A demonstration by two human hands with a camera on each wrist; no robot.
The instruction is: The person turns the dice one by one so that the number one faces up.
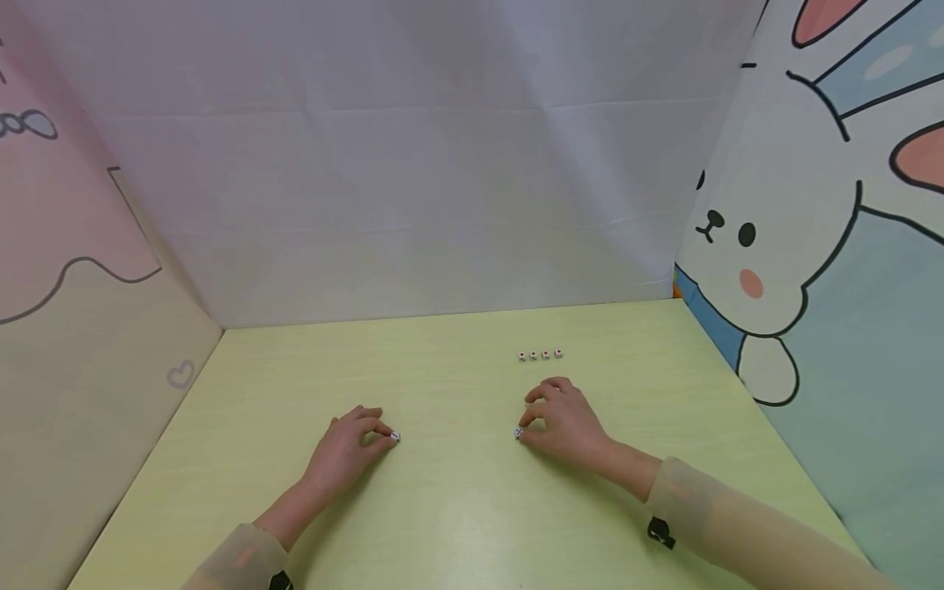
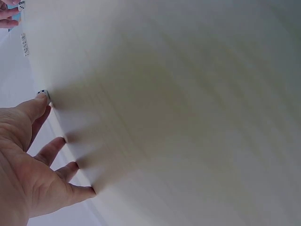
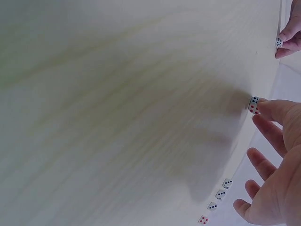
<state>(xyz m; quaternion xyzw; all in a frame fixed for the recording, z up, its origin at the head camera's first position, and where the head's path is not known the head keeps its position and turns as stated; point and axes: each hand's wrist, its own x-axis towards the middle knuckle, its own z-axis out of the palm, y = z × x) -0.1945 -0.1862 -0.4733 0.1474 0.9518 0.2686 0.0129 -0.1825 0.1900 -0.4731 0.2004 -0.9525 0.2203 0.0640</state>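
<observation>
Between thumb and forefinger, my left hand (image 1: 350, 451) pinches a small white die (image 1: 396, 437) with dark pips, low over the table. In the left wrist view the other fingers of that hand (image 2: 37, 160) spread down to the tabletop. My right hand (image 1: 566, 424) likewise pinches a die (image 1: 519, 433) at its fingertips; the right wrist view shows this die (image 3: 254, 105) with red pips on one face and dark pips on another. Beyond the right hand, several more dice (image 1: 540, 356) stand in a short spaced row, touched by neither hand.
The pale yellow-green tabletop (image 1: 457, 508) lies under both hands. A white cloth wall (image 1: 413, 180) rises at its back edge. Printed side panels stand left and right, the right one with a cartoon rabbit (image 1: 782, 246).
</observation>
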